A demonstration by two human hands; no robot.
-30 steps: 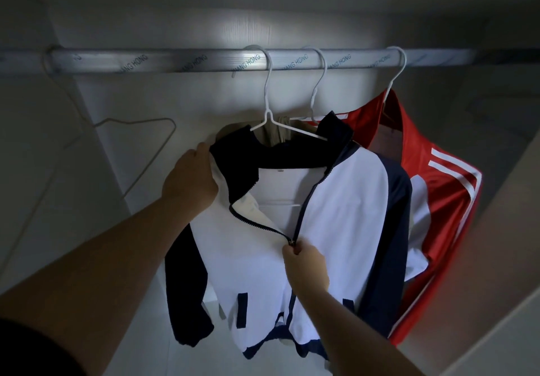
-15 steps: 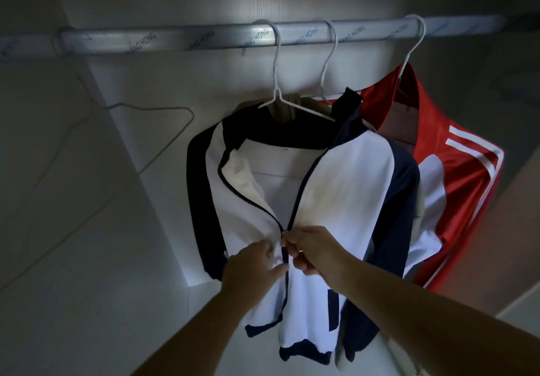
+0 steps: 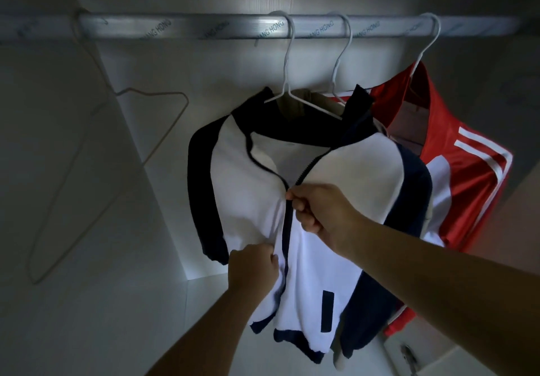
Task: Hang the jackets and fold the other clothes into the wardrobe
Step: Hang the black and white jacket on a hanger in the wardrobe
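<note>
A white and navy jacket (image 3: 359, 177) hangs on a white wire hanger (image 3: 287, 83) from the silver wardrobe rail (image 3: 187, 26). My right hand (image 3: 321, 209) pinches the zip pull at mid-chest, where the two zip edges meet. Lower down, my left hand (image 3: 252, 267) grips the left front panel beside the zip. The zip is closed below my right hand and open above it. A beige garment shows behind the collar on a second white hanger (image 3: 340, 63). To the right hangs a red jacket (image 3: 467, 171) with white stripes.
An empty wire hanger (image 3: 157, 130) hangs at the left end of the rail against the white side wall (image 3: 58, 200). The wardrobe back wall is white and lit behind the jackets. A pale surface with a small metal fitting (image 3: 409, 355) shows at the bottom right.
My left hand left the jacket's shoulder and came down to the front panel. My right hand has drawn the zip pull higher up the jacket.
</note>
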